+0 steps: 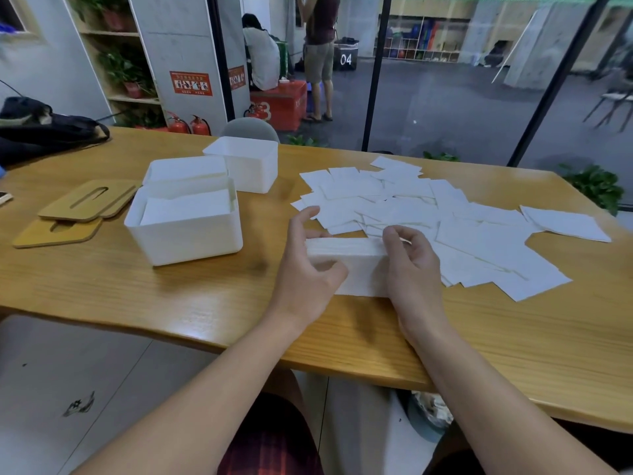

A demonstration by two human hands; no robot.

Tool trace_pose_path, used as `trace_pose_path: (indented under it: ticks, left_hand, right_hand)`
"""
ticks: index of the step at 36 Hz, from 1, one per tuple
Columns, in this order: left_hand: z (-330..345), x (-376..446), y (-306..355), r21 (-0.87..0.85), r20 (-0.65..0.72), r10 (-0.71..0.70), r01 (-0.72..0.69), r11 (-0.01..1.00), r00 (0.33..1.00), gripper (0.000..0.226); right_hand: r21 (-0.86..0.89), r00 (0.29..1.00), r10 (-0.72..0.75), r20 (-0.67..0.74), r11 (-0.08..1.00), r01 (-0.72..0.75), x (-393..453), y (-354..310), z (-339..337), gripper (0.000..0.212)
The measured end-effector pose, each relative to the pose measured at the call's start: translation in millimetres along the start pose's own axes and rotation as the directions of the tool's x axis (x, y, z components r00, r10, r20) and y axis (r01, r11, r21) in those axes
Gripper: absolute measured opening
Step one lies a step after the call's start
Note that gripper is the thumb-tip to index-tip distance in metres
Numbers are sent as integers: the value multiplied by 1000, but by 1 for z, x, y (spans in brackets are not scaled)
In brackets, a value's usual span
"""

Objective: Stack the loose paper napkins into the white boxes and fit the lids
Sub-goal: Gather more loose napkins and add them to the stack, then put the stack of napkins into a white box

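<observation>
Item, nearest: grey tiled floor (102,365) below the table edge, with a dark scuff mark

Item: wooden table (171,303), pale grain, glossy, rounded near edge

Item: stack of napkins (356,258), squared, lying on the table; left hand (308,269) grips its left end, thumb on the near side, forefinger raised; right hand (411,265) holds its right end, fingers curled over the top

Item: loose napkins (462,228), white, spread overlapping across the table's right half, beyond and beside the stack

Item: near white box (185,241), left of the hands, open, holding napkins; a second white box (185,169) touching behind it, also filled; a third white box (246,166) further back, contents not visible

Item: two wooden lids (85,200), slotted, overlapping, flat on the table left of the boxes

Item: black bag (44,132) at the far left corner

Item: beyond, grey chair back (251,130), red fire extinguishers (190,125), pillar with orange notice (190,83), writing too small to read, shelves with plants (123,70)

Item: farthest, through glass panels, red crate (279,104) marked "3", black case (346,56) marked "04", two people, one seated and one standing
</observation>
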State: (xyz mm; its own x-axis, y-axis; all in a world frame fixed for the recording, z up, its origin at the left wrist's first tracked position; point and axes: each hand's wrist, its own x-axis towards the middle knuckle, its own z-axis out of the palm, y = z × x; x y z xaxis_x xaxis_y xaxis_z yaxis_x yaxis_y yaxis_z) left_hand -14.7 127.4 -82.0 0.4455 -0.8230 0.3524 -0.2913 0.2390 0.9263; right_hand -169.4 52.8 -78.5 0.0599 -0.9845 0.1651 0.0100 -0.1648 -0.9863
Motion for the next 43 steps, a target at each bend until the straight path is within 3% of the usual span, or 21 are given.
trace_pose_path:
  ticks: [7,10,13,15,17,21,25,30,35,39,43]
  left_hand:
    - [-2,0,-6,-31,26,-20,21,999,999,83]
    - [-6,2,-8,-47,44,-22,24,999,999,84]
    - [-14,3,-10,-52,135,-45,52,997,990,87]
    - [-17,4,-9,1,184,-85,86,996,979,88]
    - [-19,6,-9,35,201,-107,102,994,974,87]
    - [-25,13,-4,-23,211,-100,107,994,972,81]
    - [-40,17,3,-34,231,-125,137,990,965,85]
    - [-60,12,1,30,285,-161,160,987,945,74]
    - [-77,9,3,127,197,-227,204,971,954,47]
    - [-91,6,10,267,192,-185,130,955,964,31]
    - [-110,4,21,321,173,-107,47,946,979,18]
  right_hand:
    - [3,996,43,74,999,-44,-4,-3,0,38]
    - [-80,968,55,244,996,-36,-6,-5,-15,49]
    - [-284,889,61,455,955,80,0,-9,-44,68]
    - [-319,839,58,541,937,142,7,-9,-55,78]
    - [-322,828,29,560,928,185,13,-8,-58,72]
    - [-228,841,-22,541,958,172,19,-11,-58,40]
    - [-96,857,61,512,995,-14,21,-15,-56,41]
    - [-65,817,261,515,962,-266,18,-20,-51,50]
    - [-60,791,249,559,964,-261,13,-29,-48,55]
    - [-151,789,194,583,980,-130,5,-36,-38,29]
    - [-166,784,124,608,986,-27,0,-44,-20,18]
